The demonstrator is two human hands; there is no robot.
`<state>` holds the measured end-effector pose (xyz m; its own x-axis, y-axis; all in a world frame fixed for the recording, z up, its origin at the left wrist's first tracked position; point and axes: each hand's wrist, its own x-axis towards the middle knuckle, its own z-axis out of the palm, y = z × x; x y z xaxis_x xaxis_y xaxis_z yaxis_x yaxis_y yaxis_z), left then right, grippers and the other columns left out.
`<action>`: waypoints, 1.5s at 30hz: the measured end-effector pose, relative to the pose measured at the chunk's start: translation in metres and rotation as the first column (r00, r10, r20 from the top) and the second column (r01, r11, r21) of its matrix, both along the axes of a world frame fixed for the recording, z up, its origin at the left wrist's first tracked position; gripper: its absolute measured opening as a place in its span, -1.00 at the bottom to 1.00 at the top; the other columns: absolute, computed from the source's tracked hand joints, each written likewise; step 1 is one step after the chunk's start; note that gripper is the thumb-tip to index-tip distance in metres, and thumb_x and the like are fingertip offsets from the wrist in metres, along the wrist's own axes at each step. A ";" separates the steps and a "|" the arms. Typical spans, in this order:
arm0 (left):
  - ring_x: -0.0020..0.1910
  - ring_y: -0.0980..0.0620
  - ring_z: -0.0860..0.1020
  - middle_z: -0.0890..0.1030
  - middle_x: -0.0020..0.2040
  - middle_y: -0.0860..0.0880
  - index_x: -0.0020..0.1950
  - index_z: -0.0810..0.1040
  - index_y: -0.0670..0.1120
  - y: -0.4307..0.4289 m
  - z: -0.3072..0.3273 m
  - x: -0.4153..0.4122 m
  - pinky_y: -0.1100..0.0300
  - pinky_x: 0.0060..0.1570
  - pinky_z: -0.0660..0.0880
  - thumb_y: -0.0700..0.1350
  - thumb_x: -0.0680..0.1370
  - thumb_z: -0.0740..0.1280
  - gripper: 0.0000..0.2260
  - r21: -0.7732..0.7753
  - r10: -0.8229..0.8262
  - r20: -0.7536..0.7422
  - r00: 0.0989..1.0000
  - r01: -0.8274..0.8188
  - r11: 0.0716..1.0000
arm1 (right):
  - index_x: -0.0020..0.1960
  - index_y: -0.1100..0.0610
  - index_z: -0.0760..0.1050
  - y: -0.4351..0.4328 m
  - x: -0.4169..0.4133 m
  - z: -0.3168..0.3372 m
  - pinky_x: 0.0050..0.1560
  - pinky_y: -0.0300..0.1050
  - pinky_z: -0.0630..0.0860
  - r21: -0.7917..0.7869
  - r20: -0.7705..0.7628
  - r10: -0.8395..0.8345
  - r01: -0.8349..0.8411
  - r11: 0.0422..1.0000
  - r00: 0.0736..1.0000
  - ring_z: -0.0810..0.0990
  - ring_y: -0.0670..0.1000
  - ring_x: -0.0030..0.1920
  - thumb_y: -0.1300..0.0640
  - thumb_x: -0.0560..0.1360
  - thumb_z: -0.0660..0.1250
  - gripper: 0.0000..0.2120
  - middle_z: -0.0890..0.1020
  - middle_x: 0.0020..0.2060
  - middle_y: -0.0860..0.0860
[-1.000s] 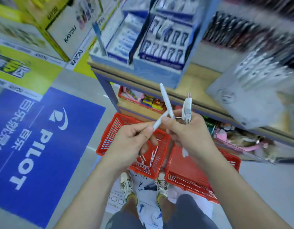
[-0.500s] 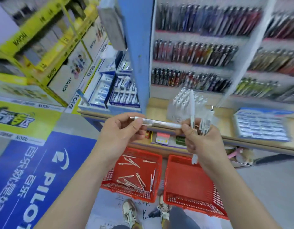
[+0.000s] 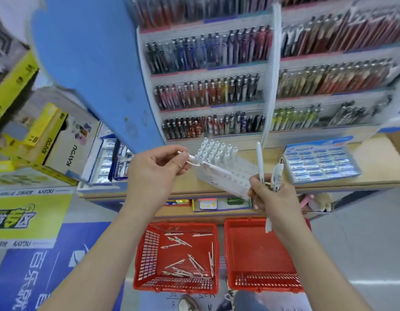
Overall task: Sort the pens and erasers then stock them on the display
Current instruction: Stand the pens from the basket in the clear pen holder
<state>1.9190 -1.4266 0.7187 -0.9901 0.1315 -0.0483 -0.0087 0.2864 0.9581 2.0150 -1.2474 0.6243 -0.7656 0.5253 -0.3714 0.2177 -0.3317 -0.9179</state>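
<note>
While we are looking down through the head camera, the left hand [image 3: 154, 169] is pinching the clip end of a slanting pen [image 3: 214, 168] between thumb and curled fingertips. This pen is running down to the right across the face of a clear holder [image 3: 226, 184]. The holder is standing near the front edge of the wooden shelf [image 3: 374, 170] and is carrying rows of upright stocked pens [image 3: 217, 151]. We cannot tell whether the slanting pen's far tip is reaching the right hand [image 3: 277, 200]. That hand's fingers are curling round two upright pens, a tall white pen [image 3: 259, 162] and a clear-barrelled pen [image 3: 277, 172] just beside it.

Toward the shelf's right end a blue tray [image 3: 320, 163] of small packets is lying; these are possibly the erasers, though they are too blurred to confirm. Below the shelf's front edge two red baskets are sitting side by side. The left basket [image 3: 147, 254] is holding loose pens [image 3: 195, 264] scattered over its bottom, and the right basket [image 3: 261, 252] is standing just beside it.

We are judging stocking to be the step in hand, with many pens left to sort. The next move is calling for the slanting pen to be turned upright and lowered into a free slot of the clear holder without tipping its neighbours.
</note>
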 end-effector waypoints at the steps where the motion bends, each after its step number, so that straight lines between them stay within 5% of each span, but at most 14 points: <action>1: -0.34 0.12 0.63 0.67 -0.36 0.02 -0.21 0.64 0.00 0.005 -0.001 -0.005 0.33 -0.27 0.56 -0.27 0.49 0.39 -0.82 -0.048 -0.004 -0.030 1.000 0.003 0.999 | -0.19 0.15 0.53 0.005 0.000 -0.006 -0.44 -0.20 0.31 0.052 0.020 -0.040 0.039 0.998 0.999 0.38 -0.04 -0.48 0.24 0.51 0.35 -0.89 0.55 -0.46 0.05; 6: -0.29 -0.04 0.63 0.65 -0.34 0.04 -0.29 0.61 0.19 0.028 -0.011 -0.024 0.06 -0.16 0.60 -0.18 0.49 0.40 -0.73 -0.288 -0.111 -0.153 0.982 0.063 0.956 | -0.24 0.13 0.55 0.023 -0.008 -0.039 -0.29 -0.05 0.46 0.221 0.101 -0.170 0.144 0.965 0.980 0.50 0.00 -0.41 0.19 0.45 0.41 -0.89 0.55 -0.46 0.00; 11: -0.25 -0.01 0.60 0.64 -0.33 0.02 -0.17 0.66 -0.02 0.043 -0.026 -0.033 -0.01 -0.12 0.55 -0.15 0.51 0.37 -0.90 -0.468 -0.240 -0.207 0.948 0.119 0.876 | -0.25 0.14 0.56 0.025 -0.014 -0.064 -0.23 -0.02 0.48 0.246 0.165 -0.187 0.143 0.959 0.968 0.54 0.04 -0.36 0.04 0.41 0.45 -0.81 0.59 -0.42 0.03; 17: -0.27 -0.03 0.55 0.61 -0.32 -0.01 -0.17 0.63 -0.12 0.044 -0.043 -0.041 0.06 -0.19 0.49 -0.13 0.52 0.35 -0.88 -0.660 -0.413 -0.250 0.876 0.157 0.734 | -0.17 0.20 0.57 0.019 -0.018 -0.071 -0.25 -0.14 0.46 0.298 0.199 -0.157 0.093 0.950 0.967 0.56 0.01 -0.30 0.05 0.39 0.48 -0.79 0.63 -0.33 0.06; 26: -0.17 0.01 0.56 0.66 -0.18 0.00 -0.02 0.67 -0.08 0.048 -0.064 -0.048 0.21 -0.15 0.40 -0.09 0.54 0.34 -0.87 -0.749 -0.443 -0.196 0.875 0.158 0.643 | -0.17 0.20 0.54 0.004 -0.012 -0.073 -0.14 -0.06 0.51 0.120 0.192 -0.100 0.078 0.990 0.976 0.60 0.03 -0.23 0.17 0.37 0.49 -0.85 0.65 -0.26 0.08; 31: -0.08 0.00 0.59 0.69 -0.11 -0.01 -0.04 0.68 -0.08 0.049 -0.068 -0.047 0.14 0.02 0.48 -0.11 0.52 0.37 -0.89 -0.768 -0.428 -0.123 0.895 0.187 0.612 | -0.17 0.13 0.52 0.000 -0.010 -0.071 -0.35 -0.43 0.40 0.114 0.156 -0.069 0.052 0.992 0.985 0.55 -0.16 -0.31 0.18 0.40 0.48 -0.87 0.61 -0.30 -0.07; 37: -0.20 0.07 0.55 0.59 -0.25 0.08 -0.08 0.66 -0.04 0.054 -0.074 -0.051 0.26 -0.14 0.42 -0.08 0.48 0.41 -0.93 -0.776 -0.349 -0.100 0.932 0.146 0.614 | -0.09 0.11 0.53 0.001 -0.012 -0.069 -0.33 -0.51 0.39 0.141 0.129 -0.071 0.053 0.989 0.989 0.57 -0.20 -0.23 0.20 0.41 0.48 -0.85 0.62 -0.23 -0.11; 45: -0.18 0.05 0.49 0.56 -0.19 0.04 -0.13 0.66 -0.04 0.059 -0.081 -0.052 0.18 -0.15 0.40 -0.09 0.46 0.41 -0.95 -0.826 -0.386 -0.105 0.917 0.136 0.547 | -0.11 0.08 0.50 0.000 -0.014 -0.069 -0.20 -0.27 0.42 0.159 0.137 -0.074 0.052 0.986 0.988 0.58 -0.11 -0.20 0.18 0.41 0.47 -0.85 0.62 -0.23 -0.08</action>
<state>1.8666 -1.3677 0.6376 -0.9080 0.4179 -0.0315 0.3910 0.8718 0.2951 2.0011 -1.2476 0.5553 -0.6744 0.6303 -0.3845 0.3331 -0.2051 -0.9203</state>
